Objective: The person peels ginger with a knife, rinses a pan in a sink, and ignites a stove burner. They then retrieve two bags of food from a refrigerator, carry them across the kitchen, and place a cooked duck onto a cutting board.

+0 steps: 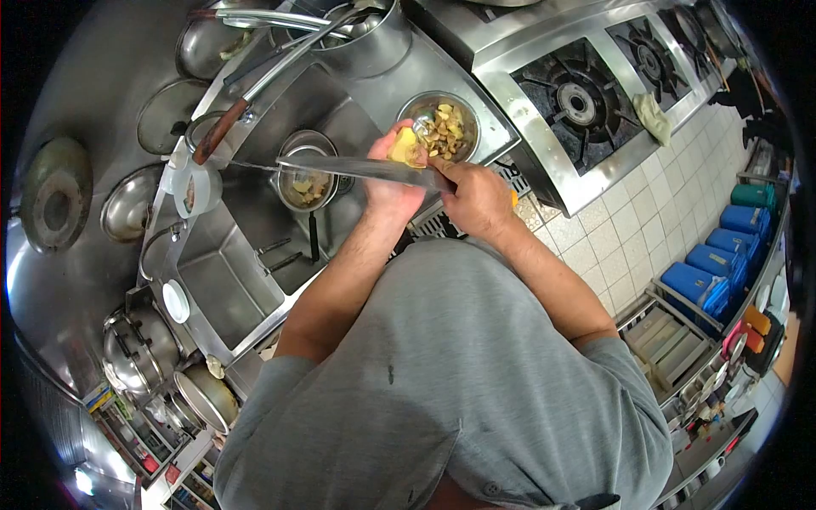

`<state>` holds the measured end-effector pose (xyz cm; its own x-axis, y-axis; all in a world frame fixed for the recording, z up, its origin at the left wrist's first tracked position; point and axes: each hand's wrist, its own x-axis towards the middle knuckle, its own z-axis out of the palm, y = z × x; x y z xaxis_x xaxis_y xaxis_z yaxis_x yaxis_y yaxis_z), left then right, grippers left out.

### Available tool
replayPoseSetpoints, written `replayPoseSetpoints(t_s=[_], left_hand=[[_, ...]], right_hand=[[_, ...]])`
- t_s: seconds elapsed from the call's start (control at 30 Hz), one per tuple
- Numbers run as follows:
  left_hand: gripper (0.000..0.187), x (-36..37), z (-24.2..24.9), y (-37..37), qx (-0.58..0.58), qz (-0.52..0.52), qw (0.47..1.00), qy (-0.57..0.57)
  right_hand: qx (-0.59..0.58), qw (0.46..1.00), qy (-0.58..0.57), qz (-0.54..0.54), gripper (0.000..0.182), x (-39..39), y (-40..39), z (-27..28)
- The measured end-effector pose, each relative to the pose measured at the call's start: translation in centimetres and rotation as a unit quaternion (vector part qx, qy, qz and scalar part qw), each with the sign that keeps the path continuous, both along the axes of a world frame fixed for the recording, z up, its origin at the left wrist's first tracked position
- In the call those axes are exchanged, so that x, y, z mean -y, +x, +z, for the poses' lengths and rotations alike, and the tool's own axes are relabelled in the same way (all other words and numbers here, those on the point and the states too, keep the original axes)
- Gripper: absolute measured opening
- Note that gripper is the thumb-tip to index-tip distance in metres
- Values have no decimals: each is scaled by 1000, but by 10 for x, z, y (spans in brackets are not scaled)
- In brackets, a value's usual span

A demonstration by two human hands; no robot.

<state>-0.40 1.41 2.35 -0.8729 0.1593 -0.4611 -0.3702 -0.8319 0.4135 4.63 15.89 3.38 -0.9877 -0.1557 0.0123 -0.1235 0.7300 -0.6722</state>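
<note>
My left hand (394,194) holds a peeled yellow piece of ginger (404,146) between its fingers and thumb. My right hand (481,197) is closed round the handle of a large knife (340,165), whose broad blade points left across my left hand, by the ginger. Just beyond both hands, a metal bowl (477,136) full of ginger pieces (445,127) rests on the steel counter. Under the blade tip, a dark-handled pan or strainer (289,192) in the sink contains peelings or scraps (308,187).
A second sink basin (223,285) lies to the left. Ladles with a wooden handle (223,132) project from a big pot (361,51) over the sink. Gas burners (580,104) stand at the right, with a cloth (652,117) on the stove edge. Blue bins (695,285) line the far right.
</note>
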Motion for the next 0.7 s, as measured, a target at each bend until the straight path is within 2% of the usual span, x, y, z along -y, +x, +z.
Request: replayPoseSetpoints(t_s=[0.17,0.37,0.57,0.63,0.7], left_hand=[[28,-8,11,4,22,0,1000,-5],[30,-7,-9,4,11,8,1000,5],[31,-16,-7,4,82,42,996,-4],[28,-13,-16,9,130,37,990,-40],[28,4,-46,12,89,-4,996,-7]], right_hand=[[-32,996,74,-45,48,2,3,-3],[-34,994,87,-52,57,1,2,-12],[-12,994,96,-47,59,-1,2,-16],[-2,993,99,-68,58,-9,-8,-30],[8,991,99,-92,56,-18,-11,-35]])
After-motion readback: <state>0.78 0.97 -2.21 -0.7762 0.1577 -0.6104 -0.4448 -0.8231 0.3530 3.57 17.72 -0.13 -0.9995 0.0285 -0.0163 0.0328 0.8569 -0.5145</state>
